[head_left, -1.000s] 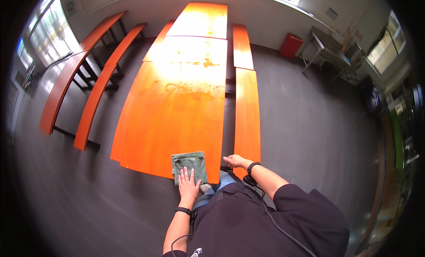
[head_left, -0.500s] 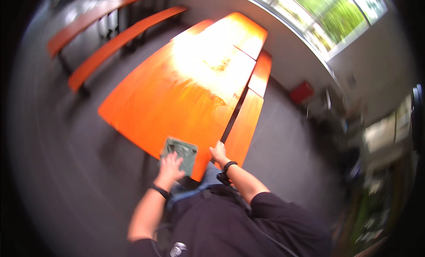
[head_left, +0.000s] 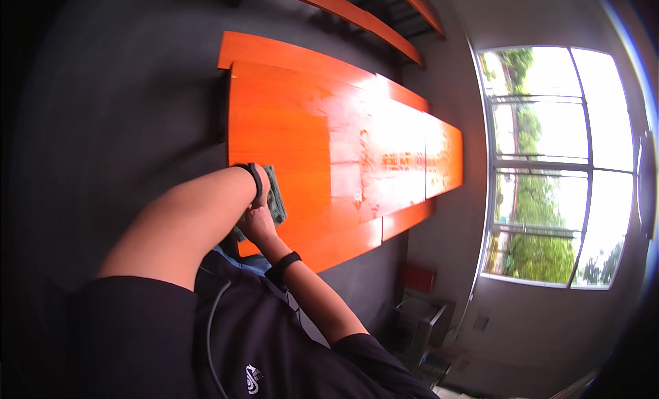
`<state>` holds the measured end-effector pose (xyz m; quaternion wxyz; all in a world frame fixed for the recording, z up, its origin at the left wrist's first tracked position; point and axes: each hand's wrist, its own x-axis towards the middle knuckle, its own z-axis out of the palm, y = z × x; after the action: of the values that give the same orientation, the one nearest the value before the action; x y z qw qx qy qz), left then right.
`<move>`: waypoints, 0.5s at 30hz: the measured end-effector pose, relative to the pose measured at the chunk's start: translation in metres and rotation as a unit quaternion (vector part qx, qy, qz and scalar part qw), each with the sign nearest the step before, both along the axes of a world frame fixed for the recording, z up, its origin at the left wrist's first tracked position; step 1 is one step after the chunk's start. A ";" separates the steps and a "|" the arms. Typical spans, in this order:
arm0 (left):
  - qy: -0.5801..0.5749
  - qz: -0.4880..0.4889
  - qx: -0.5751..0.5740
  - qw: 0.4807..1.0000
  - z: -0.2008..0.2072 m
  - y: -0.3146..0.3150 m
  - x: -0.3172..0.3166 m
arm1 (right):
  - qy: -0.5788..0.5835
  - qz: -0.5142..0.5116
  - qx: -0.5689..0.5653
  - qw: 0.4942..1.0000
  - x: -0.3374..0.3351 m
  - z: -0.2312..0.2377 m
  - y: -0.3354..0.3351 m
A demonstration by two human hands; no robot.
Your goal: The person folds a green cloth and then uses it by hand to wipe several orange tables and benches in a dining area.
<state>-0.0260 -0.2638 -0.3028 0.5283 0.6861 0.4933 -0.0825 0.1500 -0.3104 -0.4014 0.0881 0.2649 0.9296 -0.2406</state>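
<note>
A folded grey-green cloth (head_left: 276, 201) lies at the near edge of the orange table (head_left: 281, 131). My left hand (head_left: 265, 186) is at the cloth. Most of it is hidden past its black wristband, so its fingers do not show. Close beside it, my right hand (head_left: 257, 224) rests over the cloth near the table's corner, its fingers hidden by my left wrist. I cannot tell how firmly either hand grips the cloth. Wet-looking streaks and strong window glare cover the far half of the tabletop.
Orange benches (head_left: 288, 52) run along both long sides of the table. More orange benches (head_left: 343, 11) stand farther back. A large window (head_left: 542, 165) is in the wall past the table's far end. A red box (head_left: 419, 278) sits near that wall.
My view has turned, so the table now stretches rightward. My right hand has left the table's right edge and come beside my left hand at the cloth. My left fingers are now hidden.
</note>
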 end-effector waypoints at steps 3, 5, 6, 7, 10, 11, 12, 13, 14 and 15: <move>0.074 0.044 0.135 0.987 -0.034 -0.012 0.022 | -0.056 0.000 0.021 0.998 0.007 0.010 -0.008; 0.080 0.052 0.230 0.968 -0.036 -0.021 0.019 | -0.009 0.001 0.122 0.993 0.010 0.007 -0.004; 0.087 0.066 0.315 0.943 -0.050 -0.029 0.018 | 0.008 -0.016 0.127 0.992 0.012 0.003 -0.002; 0.074 0.123 0.348 0.926 -0.064 -0.047 0.018 | -0.046 0.007 0.118 0.992 0.007 0.015 -0.001; 0.127 0.203 0.482 0.842 -0.081 -0.083 0.028 | -0.015 0.050 0.104 0.993 0.010 0.006 0.008; 0.150 0.219 0.444 0.856 -0.077 -0.093 0.037 | 0.014 0.061 0.069 0.996 0.015 0.000 0.009; 0.169 0.232 0.407 0.867 -0.071 -0.102 0.048 | 0.041 0.066 0.038 0.996 0.018 -0.005 0.011; 0.207 0.297 0.389 0.847 -0.071 -0.105 0.061 | 0.082 0.101 0.029 0.991 0.019 -0.006 0.015; 0.248 0.319 0.348 0.846 -0.078 -0.123 0.074 | 0.122 0.138 0.019 0.983 0.025 -0.003 0.012; 0.251 0.364 0.361 0.821 -0.076 -0.130 0.090 | 0.179 0.142 -0.013 0.973 0.033 -0.004 0.014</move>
<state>0.0641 -0.3934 -0.3792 0.0921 0.5541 0.8170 0.1304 0.1830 -0.2960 -0.4055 -0.0431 0.0817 0.9553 -0.2809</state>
